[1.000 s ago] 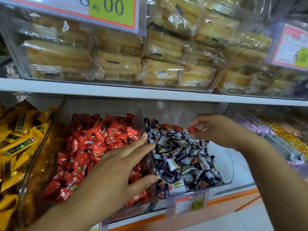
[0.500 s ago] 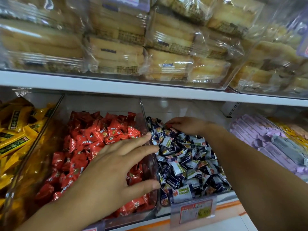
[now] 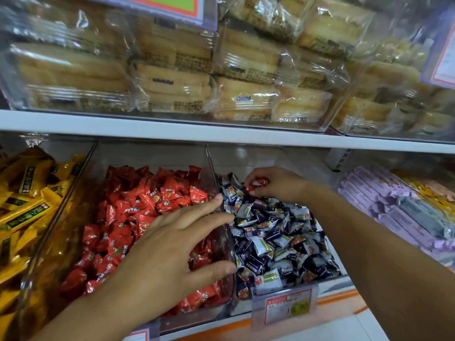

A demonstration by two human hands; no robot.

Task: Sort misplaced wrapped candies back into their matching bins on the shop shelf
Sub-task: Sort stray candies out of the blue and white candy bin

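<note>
Directly ahead of me a white shelf board [image 3: 172, 130] runs level across the view, carrying clear-wrapped pastry packs [image 3: 172, 80] that show bright glare, with a slotted metal upright [image 3: 341, 159] behind at right, an orange strip [image 3: 332, 300] along the lower shelf front and a pale surface [image 3: 384, 326] below it.

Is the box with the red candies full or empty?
Mostly full: red wrapped candies heap across the clear plastic bin from front wall to back, leaving only the upper back wall bare.
</note>
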